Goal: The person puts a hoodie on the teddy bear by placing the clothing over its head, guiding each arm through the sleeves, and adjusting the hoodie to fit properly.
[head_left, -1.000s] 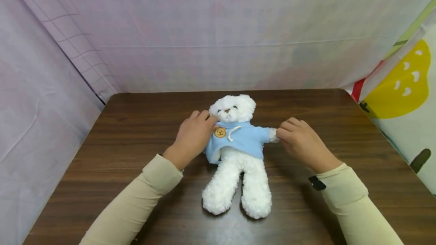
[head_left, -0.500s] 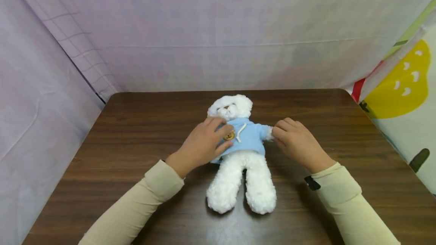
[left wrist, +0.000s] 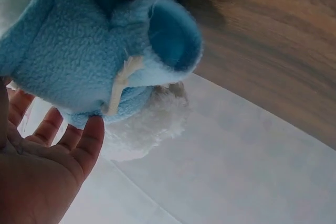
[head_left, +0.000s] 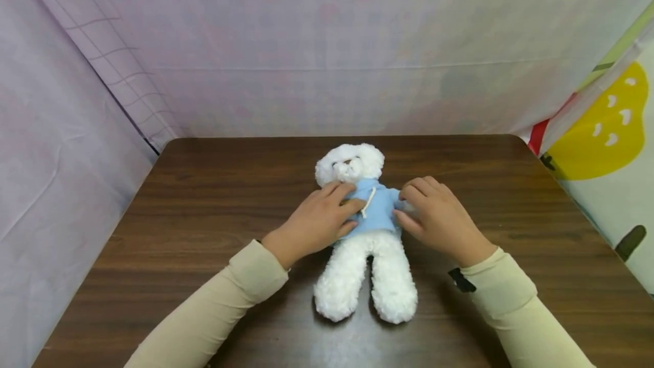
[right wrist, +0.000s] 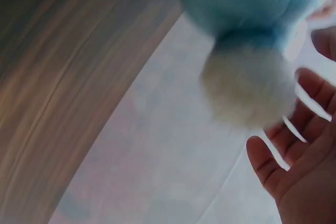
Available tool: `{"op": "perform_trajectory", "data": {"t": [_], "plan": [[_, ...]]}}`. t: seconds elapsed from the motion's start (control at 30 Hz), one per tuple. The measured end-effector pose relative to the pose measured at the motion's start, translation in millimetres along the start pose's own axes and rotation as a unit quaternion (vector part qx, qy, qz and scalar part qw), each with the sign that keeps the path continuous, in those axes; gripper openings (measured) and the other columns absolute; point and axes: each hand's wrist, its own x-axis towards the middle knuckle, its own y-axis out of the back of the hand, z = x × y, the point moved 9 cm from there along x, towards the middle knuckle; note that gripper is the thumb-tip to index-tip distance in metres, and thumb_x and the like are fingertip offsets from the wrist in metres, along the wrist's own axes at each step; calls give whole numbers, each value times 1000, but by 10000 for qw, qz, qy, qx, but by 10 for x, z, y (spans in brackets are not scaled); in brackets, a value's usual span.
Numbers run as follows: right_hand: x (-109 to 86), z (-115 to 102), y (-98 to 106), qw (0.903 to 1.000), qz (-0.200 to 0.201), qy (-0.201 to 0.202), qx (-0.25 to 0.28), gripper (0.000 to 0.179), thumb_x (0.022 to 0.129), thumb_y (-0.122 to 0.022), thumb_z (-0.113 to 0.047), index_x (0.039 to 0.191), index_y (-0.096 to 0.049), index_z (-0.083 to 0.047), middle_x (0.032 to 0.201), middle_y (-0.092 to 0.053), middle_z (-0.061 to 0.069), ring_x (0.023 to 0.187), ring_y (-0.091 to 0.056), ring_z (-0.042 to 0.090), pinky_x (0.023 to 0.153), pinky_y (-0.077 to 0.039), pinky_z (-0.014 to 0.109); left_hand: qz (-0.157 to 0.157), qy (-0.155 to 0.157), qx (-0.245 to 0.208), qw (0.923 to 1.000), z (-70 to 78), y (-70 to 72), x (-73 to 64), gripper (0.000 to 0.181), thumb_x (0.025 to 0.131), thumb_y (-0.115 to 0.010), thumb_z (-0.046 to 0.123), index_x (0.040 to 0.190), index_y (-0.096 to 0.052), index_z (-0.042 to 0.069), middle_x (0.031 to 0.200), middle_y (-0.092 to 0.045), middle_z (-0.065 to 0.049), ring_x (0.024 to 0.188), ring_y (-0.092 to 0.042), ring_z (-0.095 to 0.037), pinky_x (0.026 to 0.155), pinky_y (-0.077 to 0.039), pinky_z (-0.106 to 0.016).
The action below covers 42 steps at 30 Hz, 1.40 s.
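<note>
A white plush teddy bear (head_left: pixel 341 288) lies on its back on the brown table (head_left: pixel 204 197), head toward the far edge. It wears a light-blue fleece hoodie (head_left: pixel 379 214) with a cream drawstring (head_left: pixel 369 202). My left hand (head_left: pixel 314 221) rests over the bear's side and chest, fingers extended and touching the fleece. In the left wrist view the near sleeve (left wrist: pixel 176 38) gapes hollow, with no paw showing in it. Beside the other sleeve is my right hand (head_left: pixel 441 220), its fingers spread around the white paw (right wrist: pixel 249 85), which sticks out of that sleeve.
Behind the table hangs a pale patterned curtain (head_left: pixel 327 44), with another white curtain (head_left: pixel 51 158) along the left. A cloth with a yellow print (head_left: pixel 603 135) hangs at the right. A dark band (head_left: pixel 462 280) sits at the right wrist.
My left hand has slid right, from the bear's shoulder onto its chest, and its fingers have opened. My right hand has let go of the paw and shifted slightly left.
</note>
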Motion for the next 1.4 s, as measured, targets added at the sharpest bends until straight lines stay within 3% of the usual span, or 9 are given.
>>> {"op": "perform_trajectory", "data": {"t": [0.3, 0.43, 0.57, 0.7, 0.83, 0.97, 1.07, 1.23, 1.4], "plan": [[0, 93, -209, 9928, -795, -730, 525, 42, 94, -71, -28, 123, -61, 0, 115, -61, 14, 104, -59, 31, 87, -50, 48, -185, 116, -257, 9994, 4, -22, -7, 47, 100, -58, 40, 142, -55, 20, 146, -43, -10, 133, -42, -28, 93, -50, -43], [-43, 169, -188, 9898, -756, -945, 755, 29, 95, -68, -18, 118, -63, -1, 112, -63, 13, 99, -63, 29, 83, -52, 48, 84, 75, -331, 9994, 43, 22, -7, 43, 99, -62, 38, 137, -60, 19, 143, -46, -10, 132, -43, -27, 99, -47, -43], [-44, 184, -155, 9906, -620, -967, 749, 18, 94, -66, -12, 109, -64, -2, 107, -65, 12, 90, -64, 26, 75, -53, 46, 522, -257, -533, 9969, 132, 80, -23, 34, 96, -66, 38, 122, -67, 17, 137, -51, -9, 131, -43, -27, 107, -39, -42], [-59, 220, -176, 9891, -666, -1115, 689, 12, 93, -65, -7, 104, -64, -3, 102, -65, 10, 85, -64, 24, 72, -53, 44, 561, -393, -605, 9958, 166, 63, -50, 39, 92, -69, 44, 120, -66, 17, 137, -50, -9, 135, -40, -30, 109, -37, -44], [-66, 241, -182, 9894, -707, -1155, 518, 10, 88, -66, -2, 97, -62, -4, 97, -63, 9, 82, -59, 24, 69, -50, 42, 550, -67, -604, 9966, 95, 77, -74, 52, 89, -72, 49, 127, -61, 15, 141, -45, -14, 138, -37, -34, 108, -38, -48], [0, 137, -64, 9952, -148, -813, 530, 19, 79, -61, 10, 94, -60, -2, 104, -59, 15, 93, -55, 33, 77, -47, 48, 586, 256, -697, 9955, 12, 113, -86, 65, 83, -75, 56, 130, -59, 14, 143, -42, -16, 137, -36, -35, 103, -42, -49], [71, -30, -15, 9959, 138, -467, 767, 20, 83, -64, 5, 102, -61, 0, 112, -57, 18, 104, -53, 37, 86, -46, 51, 378, 344, -769, 9957, -13, 88, -74, 72, 80, -74, 62, 132, -58, 15, 145, -40, -15, 138, -35, -34, 101, -44, -49], [101, -183, -184, 9954, -592, -494, 573, 51, 92, -72, -35, 132, -59, -5, 116, -55, 17, 102, -53, 34, 82, -48, 50, 94, 549, -812, 9951, -30, 28, -71, 71, 84, -71, 60, 136, -56, 15, 148, -36, -15, 138, -34, -32, 99, -46, -47], [50, -163, -276, 9922, -908, -771, 359, 60, 90, -73, -39, 136, -56, -4, 117, -52, 20, 98, -51, 34, 75, -48, 46, -33, 993, -807, 9918, -69, -9, -99, 64, 85, -78, 40, 138, -53, 13, 148, -36, -19, 135, -39, -36, 95, -49, -46]]}}
